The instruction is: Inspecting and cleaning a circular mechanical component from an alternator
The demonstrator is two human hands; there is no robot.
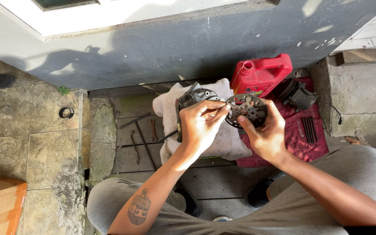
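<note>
Inspection seemingly was in hand: a perforated metal disc (246,110) was gripped at its rim by the right hand (264,132) above a pale cloth (223,141), its edge pinched by left hand (200,126) fingertips. Steady support was judged needed next.

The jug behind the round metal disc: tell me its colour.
Red, with a red handle and open spout; the jug shows in the head view.
</note>
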